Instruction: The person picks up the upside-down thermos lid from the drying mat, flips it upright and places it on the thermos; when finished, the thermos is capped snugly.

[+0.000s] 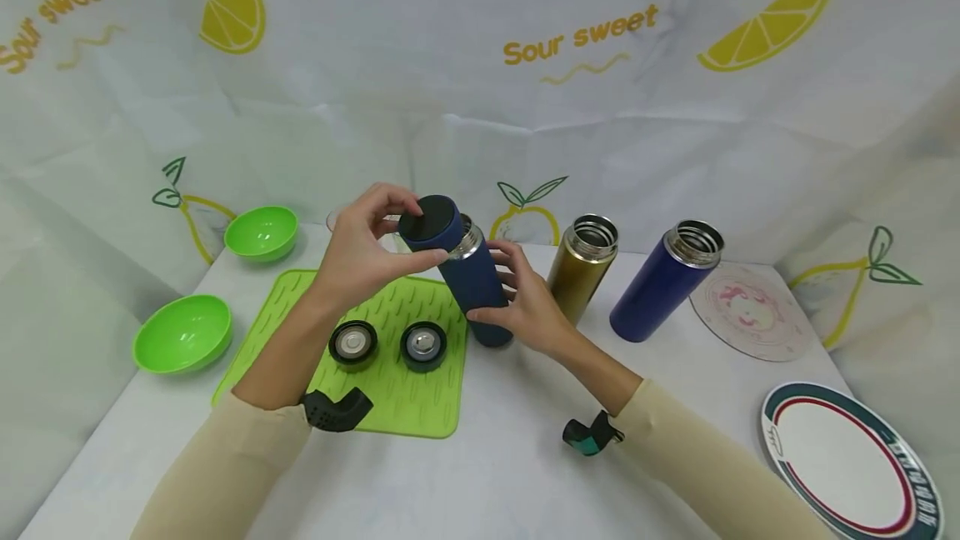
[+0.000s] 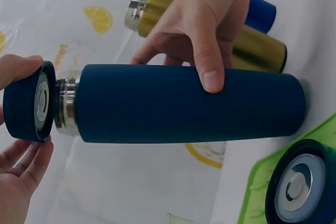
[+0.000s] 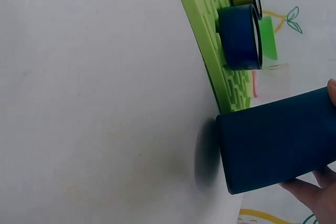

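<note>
My left hand (image 1: 358, 244) holds a dark blue bottle lid (image 1: 433, 223) between thumb and fingers, tilted beside the mouth of a navy thermos bottle (image 1: 474, 286). In the left wrist view, the lid's silver underside (image 2: 42, 100) faces the steel neck (image 2: 67, 103); whether they touch, I cannot tell. My right hand (image 1: 528, 302) grips the bottle's body, thumb on the near side. The bottle's base (image 3: 228, 156) is close above the white table or on it, at the green mat's edge. Two more lids, one gold-sided (image 1: 353, 344) and one blue (image 1: 423, 346), lie underside up on the mat.
Behind my right hand are an uncapped gold bottle (image 1: 581, 265) and an uncapped blue bottle (image 1: 663, 286). A pink-patterned round mat (image 1: 750, 312) and a white plate (image 1: 843, 461) lie right. The green mat (image 1: 405, 307) and two green bowls (image 1: 183, 334) are left.
</note>
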Demonstrator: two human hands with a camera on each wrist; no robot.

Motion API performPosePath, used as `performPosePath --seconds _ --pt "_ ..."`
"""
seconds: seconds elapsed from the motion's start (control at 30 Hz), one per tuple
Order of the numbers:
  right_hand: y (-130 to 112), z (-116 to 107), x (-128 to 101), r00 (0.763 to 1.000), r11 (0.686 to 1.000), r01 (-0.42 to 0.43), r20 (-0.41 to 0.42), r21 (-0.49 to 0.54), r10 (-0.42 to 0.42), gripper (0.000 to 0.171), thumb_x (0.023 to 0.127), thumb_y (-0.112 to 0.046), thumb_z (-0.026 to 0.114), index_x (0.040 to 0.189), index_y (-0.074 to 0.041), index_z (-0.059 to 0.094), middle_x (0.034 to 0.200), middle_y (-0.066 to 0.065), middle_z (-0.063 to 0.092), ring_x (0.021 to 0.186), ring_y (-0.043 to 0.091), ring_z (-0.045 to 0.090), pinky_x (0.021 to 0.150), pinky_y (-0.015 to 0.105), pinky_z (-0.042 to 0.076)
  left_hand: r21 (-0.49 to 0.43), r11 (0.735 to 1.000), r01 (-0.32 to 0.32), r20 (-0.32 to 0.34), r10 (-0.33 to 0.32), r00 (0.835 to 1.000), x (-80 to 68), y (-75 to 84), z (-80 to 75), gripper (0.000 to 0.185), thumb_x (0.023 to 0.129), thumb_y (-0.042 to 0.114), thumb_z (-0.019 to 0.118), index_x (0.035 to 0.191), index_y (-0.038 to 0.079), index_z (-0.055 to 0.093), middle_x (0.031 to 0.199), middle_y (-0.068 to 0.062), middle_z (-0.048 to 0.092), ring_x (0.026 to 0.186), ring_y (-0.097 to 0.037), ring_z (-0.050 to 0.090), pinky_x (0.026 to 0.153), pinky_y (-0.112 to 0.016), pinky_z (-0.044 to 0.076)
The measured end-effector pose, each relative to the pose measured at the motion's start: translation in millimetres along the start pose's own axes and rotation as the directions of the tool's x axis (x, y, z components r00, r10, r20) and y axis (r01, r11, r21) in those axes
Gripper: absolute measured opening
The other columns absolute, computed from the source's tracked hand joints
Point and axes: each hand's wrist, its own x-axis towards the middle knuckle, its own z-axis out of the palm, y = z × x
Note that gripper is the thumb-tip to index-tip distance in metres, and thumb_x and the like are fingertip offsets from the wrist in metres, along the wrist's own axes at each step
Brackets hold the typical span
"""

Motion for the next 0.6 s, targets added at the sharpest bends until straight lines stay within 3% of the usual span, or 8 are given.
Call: performPosePath --seconds 0.33,0.6 --pt "-7 0 2 0.998 0.999 -0.011 0.066 -0.037 0.014 0.094 0.08 -0.003 0.085 0.154 -0.019 0.03 0.157 0.016 0.045 0.14 0.043 0.053 0.111 0.061 0.047 0.023 0.998 0.067 0.058 -0.068 0.996 2.9 -11.7 7.7 0.05 0.074 0.012 0.089 0.115 0.006 0.061 0.123 -0.007 0.062 0.116 -0.018 0.061 0.098 -0.036 0.054" --pt "-7 -1 1 0.998 0.997 -0.017 0.063 -0.071 0.022 0.095 0.079 -0.005 0.087 0.154 -0.02 0.031 0.157 0.016 0.046 0.14 0.043 0.053 0.109 0.061 0.049 0.018 0.996 0.082 0.114 -0.083 0.99 3.8 -16.9 6.4 0.049 0.076 0.012 0.088 0.116 0.007 0.061 0.124 -0.008 0.061 0.118 -0.019 0.061 0.099 -0.034 0.056"
